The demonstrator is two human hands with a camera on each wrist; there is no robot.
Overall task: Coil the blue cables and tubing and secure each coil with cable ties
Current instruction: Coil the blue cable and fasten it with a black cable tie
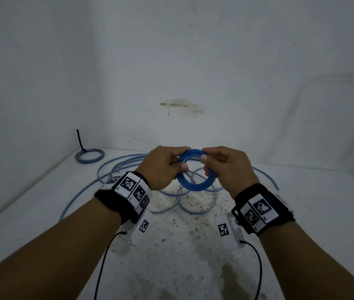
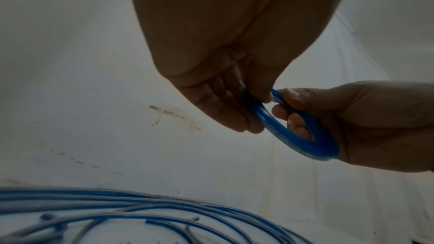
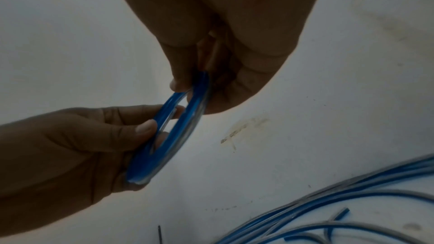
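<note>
So progress-wise I'd call this maybe a third of the way in, judging by what's lying around. One grey-blue coil (image 1: 89,155) is already done, sitting well off to the far left of the left hand (image 1: 163,167) with a black cable tie (image 1: 80,140) sticking up from it. A second one, the small blue coil (image 1: 196,171), is wound up and held in the air between both hands, but I can't see any tie on it yet, so that's probably the next step.

Left hand has its fingers and thumb curled around the left side of the ring, and the right hand (image 1: 225,169) pinches the right side the same way. Both are gripping it, neither is free, so one would have to let go to grab a tie.

Still left: a big mess of loose tubing (image 1: 128,163) sprawled on the white surface (image 1: 41,202) just beyond and underneath the hands, all uncoiled loops, with cut ends showing.

The held coil itself looks tight and neat, several turns of translucent blue tube stacked flat, glossy, and roughly round. I'd guess it's springy enough to pop open if released.
</note>
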